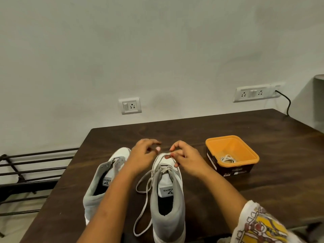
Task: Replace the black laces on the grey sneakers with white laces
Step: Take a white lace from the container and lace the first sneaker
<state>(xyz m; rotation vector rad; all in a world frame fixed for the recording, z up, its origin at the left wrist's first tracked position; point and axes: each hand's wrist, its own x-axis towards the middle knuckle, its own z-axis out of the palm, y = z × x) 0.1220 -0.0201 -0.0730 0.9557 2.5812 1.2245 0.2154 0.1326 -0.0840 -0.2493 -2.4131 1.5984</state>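
Two grey sneakers stand on the dark table with their heels toward me. The left sneaker (98, 186) shows bare eyelets and no lace. The right sneaker (168, 199) has a white lace (145, 195) through its lower eyelets, and the loose ends trail down its left side onto the table. My right hand (185, 160) holds the front of this shoe, with curled fingertips on the white toe and the thumb beside the lowest eyelets. My left hand (144, 152) hovers just left of the toe with its fingers loosely curled and holds nothing that I can see. No black lace is in view.
An orange box (245, 146) stands to the right of the shoes with a coiled white lace (228, 158) inside. A black metal rack (31, 169) sits off the table's left edge. The wall behind the table carries sockets (130, 105), and a black cable (287, 102) hangs at the right.
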